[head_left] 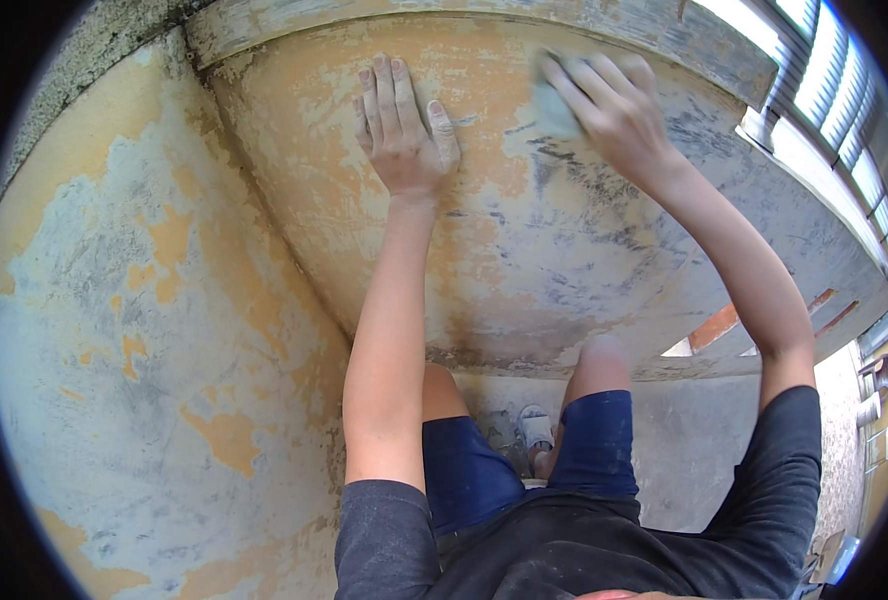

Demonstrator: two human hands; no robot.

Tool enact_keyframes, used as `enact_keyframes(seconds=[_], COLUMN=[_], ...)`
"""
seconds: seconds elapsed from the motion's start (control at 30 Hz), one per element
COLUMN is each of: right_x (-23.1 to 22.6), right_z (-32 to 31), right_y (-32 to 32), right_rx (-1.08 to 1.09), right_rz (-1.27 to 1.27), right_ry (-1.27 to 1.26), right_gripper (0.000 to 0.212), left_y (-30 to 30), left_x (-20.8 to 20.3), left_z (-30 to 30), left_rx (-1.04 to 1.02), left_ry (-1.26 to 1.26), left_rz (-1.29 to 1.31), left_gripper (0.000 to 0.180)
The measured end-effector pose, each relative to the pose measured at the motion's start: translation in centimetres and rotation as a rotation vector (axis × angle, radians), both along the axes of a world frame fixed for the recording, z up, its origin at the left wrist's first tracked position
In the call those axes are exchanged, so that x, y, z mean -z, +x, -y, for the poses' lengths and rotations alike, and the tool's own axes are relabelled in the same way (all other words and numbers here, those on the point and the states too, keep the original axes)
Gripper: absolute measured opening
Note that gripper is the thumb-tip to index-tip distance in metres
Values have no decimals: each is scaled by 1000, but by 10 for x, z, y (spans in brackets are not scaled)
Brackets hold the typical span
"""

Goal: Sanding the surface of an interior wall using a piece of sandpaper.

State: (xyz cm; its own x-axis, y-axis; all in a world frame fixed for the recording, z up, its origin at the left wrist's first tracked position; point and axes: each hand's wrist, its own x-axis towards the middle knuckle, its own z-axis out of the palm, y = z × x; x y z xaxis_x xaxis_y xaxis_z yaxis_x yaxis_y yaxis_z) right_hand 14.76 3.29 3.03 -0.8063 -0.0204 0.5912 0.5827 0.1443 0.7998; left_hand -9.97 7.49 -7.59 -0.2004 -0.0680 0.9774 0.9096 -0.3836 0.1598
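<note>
My left hand (402, 135) lies flat against the wall (484, 240) in front of me, fingers up and the thumb spread, with pale dust on the fingertips. To its right my right hand (619, 110) is closed on a pale blue-green flat pad (556, 108) and presses it to the same wall. Motion blurs the pad, so whether it is sandpaper or a sponge I cannot tell. Patchy yellow-orange paint covers the wall around both hands, with bare grey and dark streaks beneath the pad.
A second patchy wall (164, 320) meets the first in a corner at my left. A ledge (464, 15) runs along the top. Slots (714, 328) pierce the wall's lower right. My knees and a sandalled foot (537, 430) are close below, on a grey floor (679, 440).
</note>
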Motion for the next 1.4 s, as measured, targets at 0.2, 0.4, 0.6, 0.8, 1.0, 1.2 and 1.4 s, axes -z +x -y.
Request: enact_keyframes(seconds=[0.2,0.4,0.6,0.8,1.0,1.2,1.4], right_x=[16,37,23,43,5,56,16], right_z=[-3,5,1,10,11,10,7], right_y=[-14,30,-16,45,-44,23,-44], right_rx=[-92,-1,-59,-30,-200,-38,-185], right_rz=[-59,-79,-104,-91,-154,-137,-183], right_ry=[-21,-117,-42,-90,-82,-115,-36], right_gripper=[38,40,40,40,28,39,43], left_y=[-10,1,-10,1,-12,-4,-10], left_x=[4,-1,6,2,7,2,7], left_z=[1,-1,1,-3,-3,-1,-2], left_rx=[25,25,-2,6,1,10,9], left_ry=[24,40,39,58,50,48,50], left_rz=[-19,-11,-31,-22,-28,-28,-19], left_gripper=[58,57,57,57,57,57,57])
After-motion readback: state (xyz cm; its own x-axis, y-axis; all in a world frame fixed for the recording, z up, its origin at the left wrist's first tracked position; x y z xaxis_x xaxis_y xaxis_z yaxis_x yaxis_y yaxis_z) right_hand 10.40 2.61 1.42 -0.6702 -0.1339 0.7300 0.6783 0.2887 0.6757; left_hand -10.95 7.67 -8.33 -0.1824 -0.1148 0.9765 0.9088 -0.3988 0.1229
